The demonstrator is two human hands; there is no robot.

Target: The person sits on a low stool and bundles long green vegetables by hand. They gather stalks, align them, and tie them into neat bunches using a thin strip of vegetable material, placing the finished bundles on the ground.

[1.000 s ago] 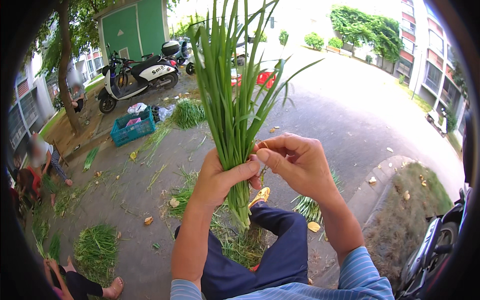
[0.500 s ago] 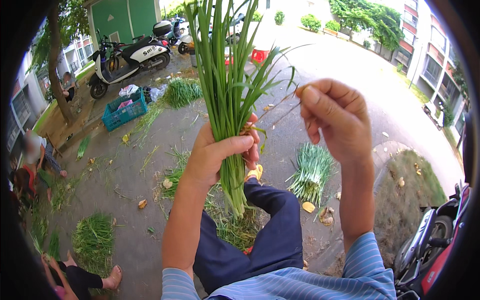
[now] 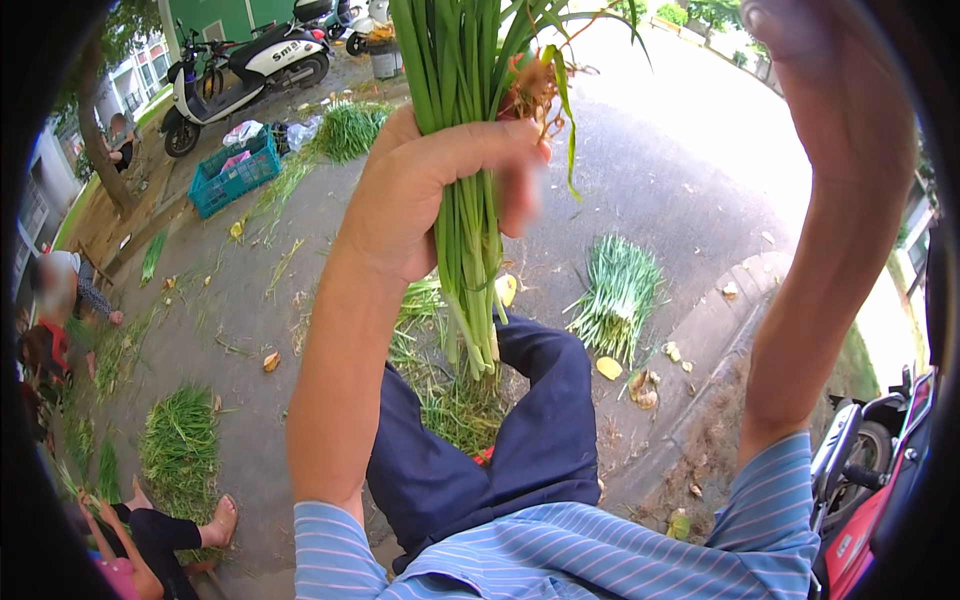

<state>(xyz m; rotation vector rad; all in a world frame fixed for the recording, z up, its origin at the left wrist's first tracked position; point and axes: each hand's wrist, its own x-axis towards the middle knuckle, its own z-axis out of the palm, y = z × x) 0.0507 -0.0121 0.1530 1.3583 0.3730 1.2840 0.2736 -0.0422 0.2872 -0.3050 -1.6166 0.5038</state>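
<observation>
The left hand [image 3: 400,200] has its fingers clamped around an upright bunch of long green leaves with pale stems [image 3: 455,70] above navy trousers [image 3: 545,430], tangled brown strands [image 3: 532,95] beside its thumb. The right hand [image 3: 825,50] is partly cut off; its fingers' state cannot be told.

Bunch of stalks [image 3: 468,215] sits in our left grip [image 3: 405,185] before us, our right grip [image 3: 805,60] raised well apart to its right. On the ground [image 3: 265,470] we log a near heap [image 3: 180,435] left, a sheaf [image 3: 622,290] right beyond our knees [image 3: 555,365], a motorbike [image 3: 868,520] far right. Farther off, left, we mark a crate [image 3: 238,185], scooter [image 3: 285,55] behind, another heap [image 3: 350,132] to its right.
</observation>
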